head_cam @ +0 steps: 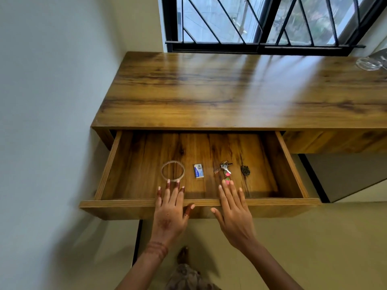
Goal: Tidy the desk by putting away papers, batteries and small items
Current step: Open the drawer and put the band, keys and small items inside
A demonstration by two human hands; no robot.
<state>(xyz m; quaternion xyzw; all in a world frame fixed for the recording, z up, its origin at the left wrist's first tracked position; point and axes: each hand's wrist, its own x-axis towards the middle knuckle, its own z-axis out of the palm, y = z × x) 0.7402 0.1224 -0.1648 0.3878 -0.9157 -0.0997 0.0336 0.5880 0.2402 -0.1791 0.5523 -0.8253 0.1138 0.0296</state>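
Straight, slightly spread fingers point(167, 192) of the left hand point(170, 209) and right hand point(234, 212) reach over the open drawer point(125, 203) front, holding nothing, near the tape ring point(182, 166), small box point(198, 170), keys point(225, 168) and dark item point(245, 170) inside.

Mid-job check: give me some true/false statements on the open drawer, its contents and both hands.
1. The drawer is pulled open. True.
2. The left hand is curled round the ring. False: its fingers are straight, with the tips at the ring's near edge.
3. The keys lie to the right of the small box. True.
4. The right hand pinches the keys. False: it is flat, with the fingertips at their near end.
5. Papers are stacked on the desktop. False: no papers show; a glass item sits at its far right.
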